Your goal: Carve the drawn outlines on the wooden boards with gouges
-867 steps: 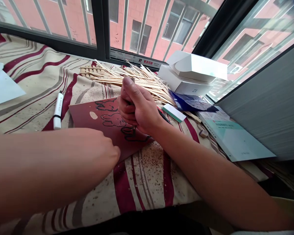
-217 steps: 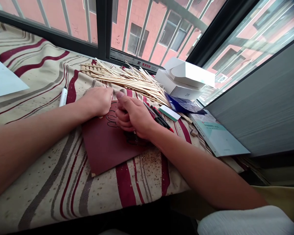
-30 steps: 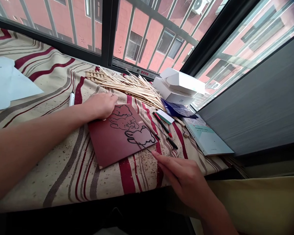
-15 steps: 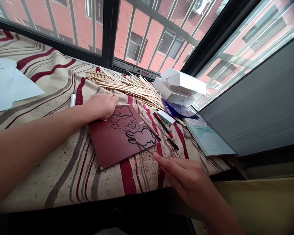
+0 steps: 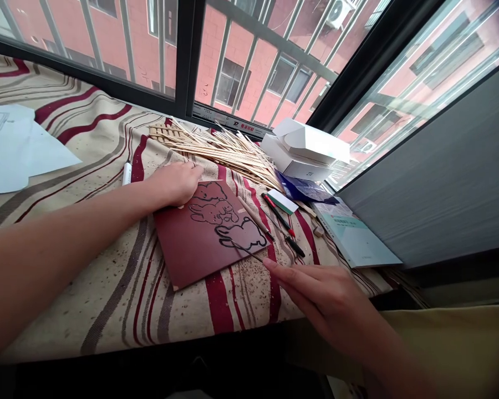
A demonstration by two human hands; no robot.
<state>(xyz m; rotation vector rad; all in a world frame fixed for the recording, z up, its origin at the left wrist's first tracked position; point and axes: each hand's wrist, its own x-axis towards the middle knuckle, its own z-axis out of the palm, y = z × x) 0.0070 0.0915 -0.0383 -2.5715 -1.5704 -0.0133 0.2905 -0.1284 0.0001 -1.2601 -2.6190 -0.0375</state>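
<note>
A dark red board (image 5: 191,249) lies tilted on the striped cloth, with animal outlines in black along its right part. My left hand (image 5: 177,183) rests at the board's upper left edge, its fingers curled together; what they grip, if anything, is hidden. From the right, my right hand (image 5: 316,282) pinches a thin dark tool (image 5: 249,252), whose tip touches or hovers just over the lowest outline. Beside the board's right edge lie a slim wooden-coloured stick (image 5: 255,217), a black and red pen (image 5: 278,214) and a black-handled tool (image 5: 294,246).
Thin wooden sticks (image 5: 228,152) are heaped by the window, next to a white box (image 5: 301,158). A blue packet (image 5: 305,188) and a book (image 5: 353,233) lie at the right. White papers (image 5: 8,149) and a white marker (image 5: 127,173) are on the left. Crumbs dot the cloth.
The view has shifted slightly, so the scene sits a little lower and further right. My hands keep nearly the same places relative to the board.
</note>
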